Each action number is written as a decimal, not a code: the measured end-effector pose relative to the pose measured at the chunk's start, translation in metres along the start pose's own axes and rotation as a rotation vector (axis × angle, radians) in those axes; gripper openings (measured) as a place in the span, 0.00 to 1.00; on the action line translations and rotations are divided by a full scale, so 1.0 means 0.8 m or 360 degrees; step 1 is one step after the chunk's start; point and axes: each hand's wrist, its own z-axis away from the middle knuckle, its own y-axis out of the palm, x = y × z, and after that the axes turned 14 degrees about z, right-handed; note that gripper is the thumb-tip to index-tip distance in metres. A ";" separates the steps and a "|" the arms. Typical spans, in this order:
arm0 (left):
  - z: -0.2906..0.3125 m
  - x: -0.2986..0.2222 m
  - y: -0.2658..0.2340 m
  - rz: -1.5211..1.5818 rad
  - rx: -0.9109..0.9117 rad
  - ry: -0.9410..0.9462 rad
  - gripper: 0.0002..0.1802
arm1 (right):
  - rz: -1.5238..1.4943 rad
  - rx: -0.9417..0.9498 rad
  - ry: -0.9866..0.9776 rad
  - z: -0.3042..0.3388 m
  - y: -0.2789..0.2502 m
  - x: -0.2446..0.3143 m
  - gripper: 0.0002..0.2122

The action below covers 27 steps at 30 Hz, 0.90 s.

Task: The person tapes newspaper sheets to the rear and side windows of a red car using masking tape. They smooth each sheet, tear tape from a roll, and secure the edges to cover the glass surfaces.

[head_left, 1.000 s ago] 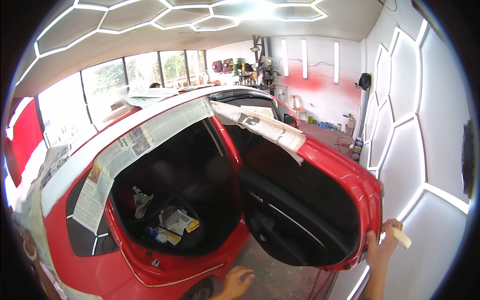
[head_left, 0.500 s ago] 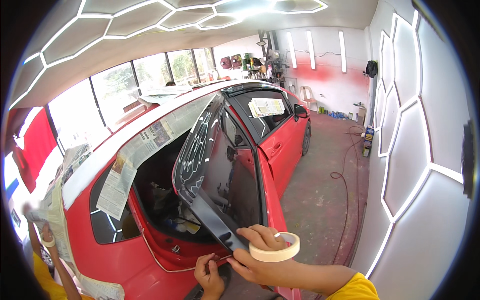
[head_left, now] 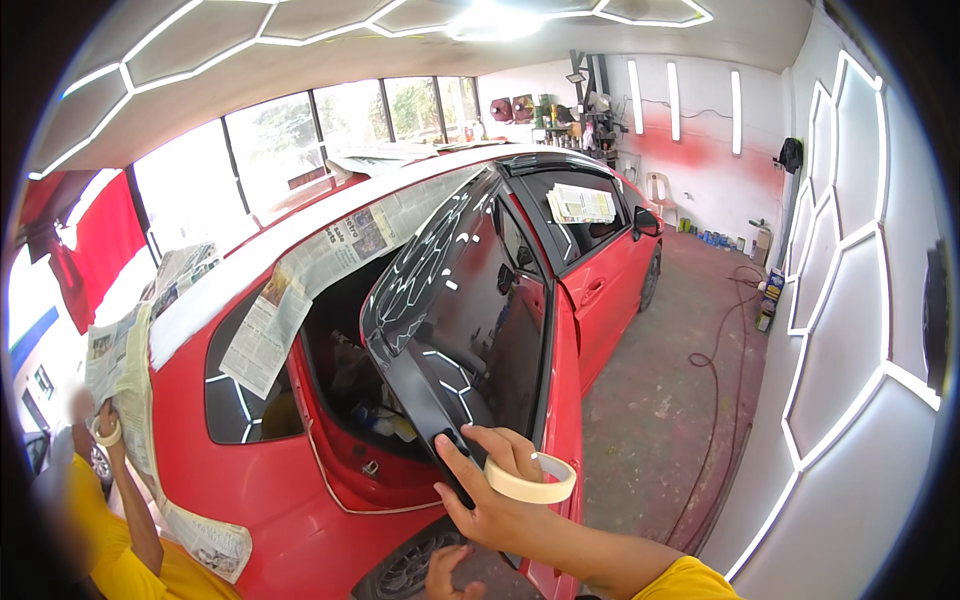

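Observation:
The rear door (head_left: 425, 420) of a red car (head_left: 240, 490) stands open in front of me. My right hand (head_left: 500, 485) is at the lower rear edge of its black window frame, fingers against the frame. A roll of masking tape (head_left: 530, 492) hangs around fingers of that hand. My left hand (head_left: 452, 578) is low at the bottom edge, partly cut off, below the right hand and beside the rear wheel (head_left: 405, 570). Its fingers are loosely bent and apart, with nothing visible in them. Newspaper (head_left: 330, 250) is taped along the roof edge and over the rear side glass.
At far left another person in a yellow sleeve (head_left: 125, 535) touches newspaper sheets (head_left: 125, 370) on the car's rear, a tape roll (head_left: 106, 432) at the wrist. A hose (head_left: 715, 385) lies on the floor along the right wall. Cans (head_left: 715, 238) and a chair (head_left: 659, 190) are at the back.
My view has shifted, so the car sits further right. My left hand has dropped away from the door edge toward the bottom. The right hand's fingers have shifted along the frame.

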 end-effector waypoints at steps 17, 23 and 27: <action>-0.047 -0.052 0.111 -0.0472 -0.0982 -0.0389 0.46 | -0.0031 0.0996 0.0719 0.312 0.028 -0.314 0.36; -0.072 -0.054 0.136 -0.0943 -0.1292 -0.0172 0.47 | 0.0474 0.1850 0.1407 0.526 -0.015 -0.458 0.38; -0.100 -0.073 0.167 -0.1378 -0.0938 0.0288 0.43 | 0.0444 0.2072 0.1448 0.574 -0.039 -0.515 0.36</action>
